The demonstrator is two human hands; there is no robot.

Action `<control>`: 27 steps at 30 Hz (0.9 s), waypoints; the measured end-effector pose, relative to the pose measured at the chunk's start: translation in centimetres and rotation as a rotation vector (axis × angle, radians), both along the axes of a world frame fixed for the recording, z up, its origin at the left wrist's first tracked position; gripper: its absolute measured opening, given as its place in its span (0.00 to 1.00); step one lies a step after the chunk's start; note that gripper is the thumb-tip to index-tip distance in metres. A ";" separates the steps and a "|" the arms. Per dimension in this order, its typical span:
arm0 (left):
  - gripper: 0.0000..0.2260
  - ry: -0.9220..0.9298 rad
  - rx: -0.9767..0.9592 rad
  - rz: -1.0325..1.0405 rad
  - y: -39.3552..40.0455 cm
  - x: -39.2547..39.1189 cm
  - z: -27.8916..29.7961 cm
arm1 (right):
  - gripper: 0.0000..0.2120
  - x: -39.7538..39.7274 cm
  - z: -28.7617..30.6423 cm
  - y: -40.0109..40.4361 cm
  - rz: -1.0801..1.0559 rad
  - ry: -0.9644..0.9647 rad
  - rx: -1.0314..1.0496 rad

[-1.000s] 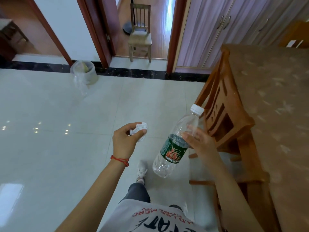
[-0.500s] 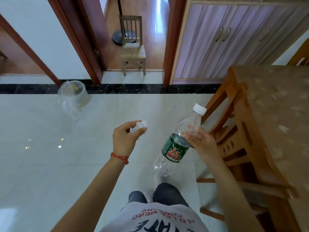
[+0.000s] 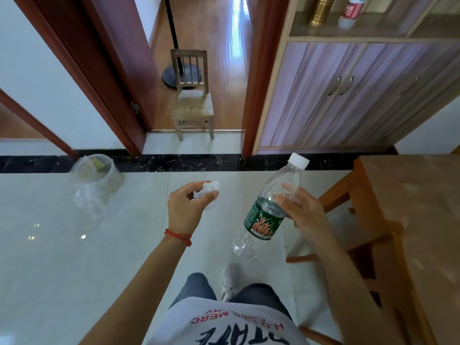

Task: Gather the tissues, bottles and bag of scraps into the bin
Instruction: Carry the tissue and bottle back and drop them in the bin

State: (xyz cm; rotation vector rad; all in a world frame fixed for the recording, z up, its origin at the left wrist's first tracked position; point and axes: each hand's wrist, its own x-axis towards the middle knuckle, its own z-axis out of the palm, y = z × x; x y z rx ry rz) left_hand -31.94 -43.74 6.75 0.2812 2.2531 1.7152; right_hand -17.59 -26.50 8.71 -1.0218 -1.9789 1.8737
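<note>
Both full: crumpled tissue (image 3: 209,192), clear ribbed bottle (image 3: 267,215).

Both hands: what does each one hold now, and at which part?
The left hand pinches a crumpled tissue in its fingertips. The right hand grips the bottle around its upper body.

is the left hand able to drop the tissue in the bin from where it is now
Probably not yet. The left hand grips the crumpled tissue well short of the lined bin, which stands by the far wall; only bare floor lies between.
</note>
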 end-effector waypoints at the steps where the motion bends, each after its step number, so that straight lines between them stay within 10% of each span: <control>1: 0.07 0.005 -0.001 -0.002 1.0 -1.1 0.2 | 0.16 -1.1 0.2 1.0 -0.004 0.001 0.001; 27: 0.10 -0.044 -0.047 -0.258 28.2 -32.5 -0.1 | 0.13 -27.8 -1.4 23.2 -0.222 -0.011 0.065</control>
